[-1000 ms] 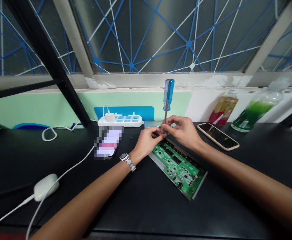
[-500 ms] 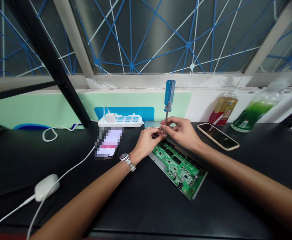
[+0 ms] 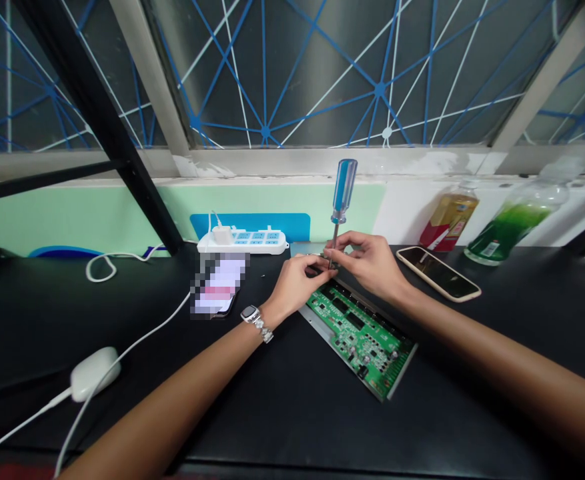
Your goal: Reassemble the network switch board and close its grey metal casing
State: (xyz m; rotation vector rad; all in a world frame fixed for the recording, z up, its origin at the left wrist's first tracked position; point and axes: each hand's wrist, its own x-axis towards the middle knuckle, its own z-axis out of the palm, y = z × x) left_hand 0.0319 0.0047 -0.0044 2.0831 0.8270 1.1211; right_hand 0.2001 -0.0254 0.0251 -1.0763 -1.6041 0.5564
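Screwdriver (image 3: 339, 215) is seen turned and slightly more tilted than a second ago. Its shaft is pinched by the fingers of the right hand (image 3: 367, 263), above the far end of the circuit board (image 3: 358, 335). Left hand (image 3: 297, 283) is held over that same end, fingers bent inward; whether anything is pinched there cannot be told. Board is laid on the table (image 3: 252, 413).

Blue-and-clear striped screwdriver handle (image 3: 345, 187), green circuit board (image 3: 359, 327), black tabletop (image 3: 272, 413), window (image 3: 322, 80) with blue-and-white crisscross lines.
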